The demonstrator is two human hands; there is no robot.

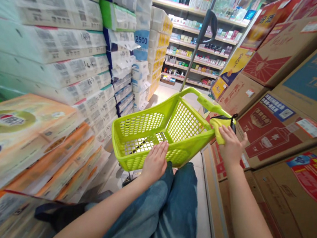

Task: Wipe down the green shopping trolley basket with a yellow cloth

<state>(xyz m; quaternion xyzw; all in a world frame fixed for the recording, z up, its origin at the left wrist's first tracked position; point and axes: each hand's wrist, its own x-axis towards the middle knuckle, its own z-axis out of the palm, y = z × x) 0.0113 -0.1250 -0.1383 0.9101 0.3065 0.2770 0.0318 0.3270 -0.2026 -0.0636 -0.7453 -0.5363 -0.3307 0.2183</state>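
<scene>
A lime-green shopping cart basket [146, 122] with perforated walls stands before my knees, and nothing shows inside it. My right hand [230, 145] presses a yellow cloth [219, 129] against the basket's right corner, beside the end of the green handle bar [201, 97]. A black edge or strap shows around the cloth; its exact form is unclear. Over the near rim of the basket lies my left hand [156, 160], fingers straight and together, with the thumb hidden. That hand touches the rim and shows no object in it.
Stacked paper packs [65, 45] rise on the left, with orange packs [19, 134] nearer me. Cardboard cartons [282, 185] line the right side. Beyond the cart stand a dark pole with a loop handle [212, 25] and shelves of small goods [186, 55].
</scene>
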